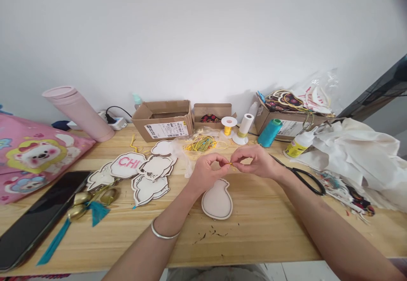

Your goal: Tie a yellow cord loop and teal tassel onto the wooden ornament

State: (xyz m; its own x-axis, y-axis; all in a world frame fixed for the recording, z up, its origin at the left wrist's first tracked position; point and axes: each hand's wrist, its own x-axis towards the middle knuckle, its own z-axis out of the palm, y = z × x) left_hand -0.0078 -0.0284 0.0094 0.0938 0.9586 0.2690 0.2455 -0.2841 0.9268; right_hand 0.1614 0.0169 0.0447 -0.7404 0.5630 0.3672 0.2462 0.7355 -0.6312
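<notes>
My left hand (208,171) and my right hand (252,161) meet fingertip to fingertip above the middle of the table. Both are closed in a pinch on a short piece of yellow cord (231,164), most of it hidden by the fingers. Just below them, a white gourd-shaped plaque (217,201) with a raised rim lies flat on the wood. A tangle of yellow and green cords (201,143) rests on clear plastic behind my left hand. Several white shaped plaques (151,187) are piled to the left, one lettered pink (127,165).
Cardboard boxes (162,120) line the wall, with a yellow spool (228,128), white spool (245,128) and teal thread cone (270,133) nearby. A glue bottle (298,144), black-handled scissors (308,181) and white cloth (359,145) lie right. Leftward are a phone (41,217), gold bells (79,204) and pink tumbler (79,113).
</notes>
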